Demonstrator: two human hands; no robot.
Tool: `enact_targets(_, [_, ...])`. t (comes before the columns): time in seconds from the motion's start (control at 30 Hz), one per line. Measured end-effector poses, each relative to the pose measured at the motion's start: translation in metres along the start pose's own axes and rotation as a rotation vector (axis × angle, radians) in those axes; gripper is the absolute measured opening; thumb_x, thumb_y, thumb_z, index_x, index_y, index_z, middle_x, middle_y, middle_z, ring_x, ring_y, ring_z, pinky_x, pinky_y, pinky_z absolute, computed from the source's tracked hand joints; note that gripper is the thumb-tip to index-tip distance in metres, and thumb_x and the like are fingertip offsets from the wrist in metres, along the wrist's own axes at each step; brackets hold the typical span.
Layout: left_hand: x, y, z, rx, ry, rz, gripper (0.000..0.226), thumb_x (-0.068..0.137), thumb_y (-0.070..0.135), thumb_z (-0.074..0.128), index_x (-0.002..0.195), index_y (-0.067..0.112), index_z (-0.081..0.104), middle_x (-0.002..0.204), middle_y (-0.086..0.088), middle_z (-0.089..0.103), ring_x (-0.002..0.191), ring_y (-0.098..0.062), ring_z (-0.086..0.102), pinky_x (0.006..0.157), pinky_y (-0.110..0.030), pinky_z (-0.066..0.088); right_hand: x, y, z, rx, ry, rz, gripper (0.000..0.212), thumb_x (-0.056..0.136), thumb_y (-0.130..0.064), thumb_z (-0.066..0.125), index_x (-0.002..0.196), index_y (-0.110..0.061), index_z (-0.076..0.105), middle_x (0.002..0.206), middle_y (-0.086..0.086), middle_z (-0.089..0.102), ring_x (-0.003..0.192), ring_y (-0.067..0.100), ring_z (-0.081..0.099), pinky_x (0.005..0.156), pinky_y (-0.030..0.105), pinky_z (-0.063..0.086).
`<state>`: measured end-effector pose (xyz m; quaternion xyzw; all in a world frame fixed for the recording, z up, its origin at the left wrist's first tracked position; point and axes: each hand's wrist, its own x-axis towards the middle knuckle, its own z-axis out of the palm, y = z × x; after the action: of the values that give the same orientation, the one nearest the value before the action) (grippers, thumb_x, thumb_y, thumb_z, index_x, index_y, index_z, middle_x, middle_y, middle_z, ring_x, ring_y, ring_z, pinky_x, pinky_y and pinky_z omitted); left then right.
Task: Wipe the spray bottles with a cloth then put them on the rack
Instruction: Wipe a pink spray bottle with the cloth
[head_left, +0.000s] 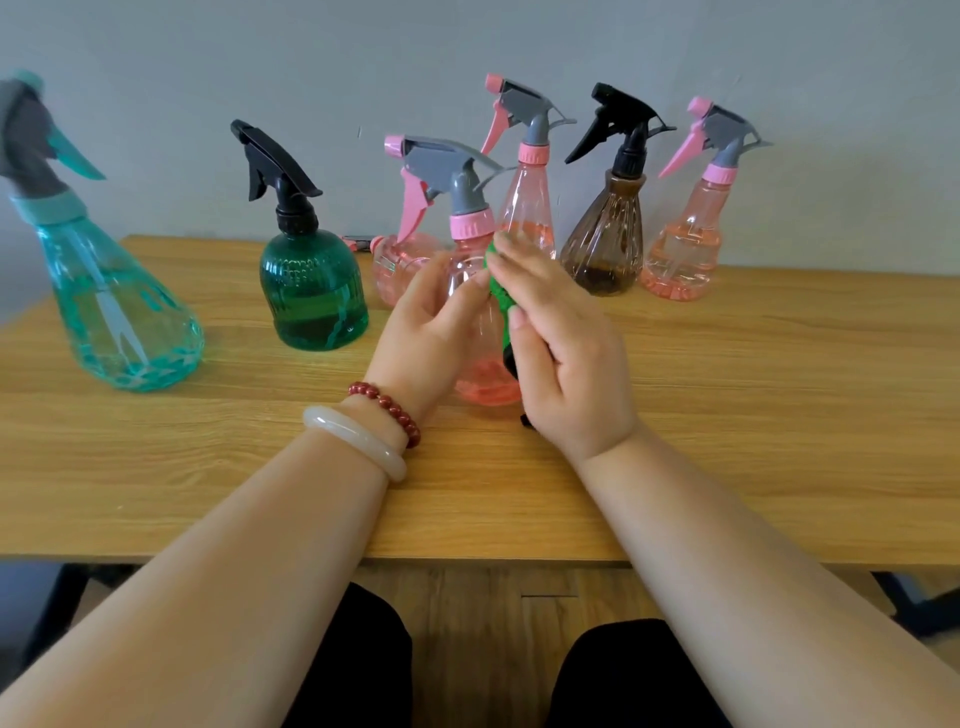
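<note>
A pink spray bottle (480, 358) with a grey trigger head stands upright at the table's middle. My left hand (434, 332) grips its left side. My right hand (563, 343) presses a green cloth (500, 296) against the bottle's right side, and most of the cloth is hidden under the fingers. No rack is in view.
On the wooden table (753, 415) stand a light teal bottle (111, 312) at far left, a dark green bottle (311, 291), a pink bottle lying down (400, 270), a tall pink bottle (527, 208), a brown bottle (605, 244) and a pink bottle (685, 254) by the grey wall.
</note>
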<state>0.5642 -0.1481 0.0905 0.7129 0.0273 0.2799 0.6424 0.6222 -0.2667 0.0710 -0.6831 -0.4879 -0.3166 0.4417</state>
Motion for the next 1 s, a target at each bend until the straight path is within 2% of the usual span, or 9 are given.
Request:
enact_targets(0.2, [-0.0025,0.0003,0.0003,-0.02,-0.043,0.005,0.007,0.1,0.023,0.056,0.101,0.025,0.062,0.075,0.013,0.063,0.068,-0.004,0.057,0.065,-0.02,0.048,0.0026,0.005,-0.0022,0.189,0.111,0.376,0.035,0.099,-0.007,0.039,0.127,-0.008,0.061,0.116,-0.006,0.066,0.109,-0.009,0.056,0.094,0.012,0.044])
enact_targets(0.33, [0.0003,-0.0039,0.0,0.009,-0.022,-0.012,0.012,0.099,0.032,0.055,0.104,0.023,0.062,0.073,0.014,0.057,0.065,-0.005,0.053,0.064,-0.024,0.045,0.001,-0.0034,0.0001,0.021,0.057,0.085,0.038,0.098,-0.003,0.04,0.131,0.006,0.055,0.135,0.017,0.057,0.131,0.02,0.05,0.112,0.033,0.039])
enact_targets(0.4, [0.0003,-0.0039,-0.0002,0.009,-0.027,0.004,0.009,0.101,0.027,0.053,0.103,0.025,0.062,0.076,0.014,0.059,0.069,-0.004,0.055,0.067,-0.023,0.046,0.0028,-0.001,0.0001,-0.029,0.031,0.027,0.037,0.097,-0.002,0.041,0.131,0.006,0.056,0.136,0.017,0.057,0.131,0.023,0.05,0.113,0.032,0.038])
enact_targets(0.53, [-0.0029,-0.0005,0.002,0.016,-0.071,0.034,0.012,0.1,0.018,0.054,0.109,0.022,0.061,0.075,0.017,0.063,0.064,0.009,0.057,0.062,-0.008,0.044,0.0039,0.0028,-0.0009,0.193,0.123,0.419,0.038,0.098,-0.011,0.039,0.128,-0.005,0.062,0.107,-0.004,0.067,0.092,-0.009,0.059,0.085,0.008,0.043])
enact_targets(0.6, [-0.0024,-0.0005,0.003,-0.002,-0.062,0.011,0.01,0.1,0.017,0.053,0.105,0.023,0.06,0.065,0.021,0.062,0.059,0.01,0.056,0.058,-0.007,0.042,0.005,0.0007,-0.0032,0.178,0.113,0.405,0.038,0.099,-0.011,0.039,0.129,-0.003,0.06,0.114,-0.001,0.066,0.101,-0.005,0.058,0.092,0.011,0.043])
enact_targets(0.73, [-0.0019,-0.0006,0.0009,-0.033,-0.007,-0.017,0.018,0.099,0.032,0.054,0.097,0.016,0.062,0.067,0.007,0.06,0.064,-0.004,0.053,0.06,-0.025,0.046,0.0014,0.0,-0.0067,-0.009,-0.026,-0.039,0.038,0.098,-0.004,0.04,0.13,0.006,0.057,0.138,0.018,0.055,0.133,0.025,0.048,0.113,0.039,0.037])
enact_targets(0.83, [-0.0042,0.0022,-0.0006,-0.039,-0.031,-0.027,0.036,0.086,0.047,0.056,0.102,0.017,0.065,0.086,-0.015,0.06,0.079,-0.017,0.055,0.073,-0.039,0.049,0.0017,-0.0014,-0.0036,0.03,0.013,0.091,0.038,0.098,-0.006,0.04,0.132,0.002,0.056,0.136,0.012,0.057,0.131,0.016,0.05,0.112,0.029,0.037])
enact_targets(0.93, [-0.0027,0.0002,-0.0011,-0.041,-0.05,-0.039,0.026,0.085,0.047,0.06,0.098,0.025,0.065,0.084,-0.003,0.062,0.078,-0.016,0.057,0.075,-0.036,0.05,0.0025,0.0,-0.0047,0.205,0.032,0.396,0.039,0.099,-0.013,0.039,0.133,-0.007,0.058,0.119,0.008,0.069,0.11,0.006,0.06,0.098,0.019,0.045])
enact_targets(1.0, [-0.0018,0.0005,-0.001,-0.027,-0.039,-0.041,0.01,0.097,0.034,0.057,0.092,0.026,0.061,0.065,0.016,0.059,0.061,-0.003,0.054,0.061,-0.022,0.048,0.0031,0.0014,-0.0063,0.164,0.026,0.313,0.039,0.099,-0.01,0.039,0.133,-0.003,0.057,0.128,0.011,0.065,0.121,0.012,0.057,0.106,0.029,0.044])
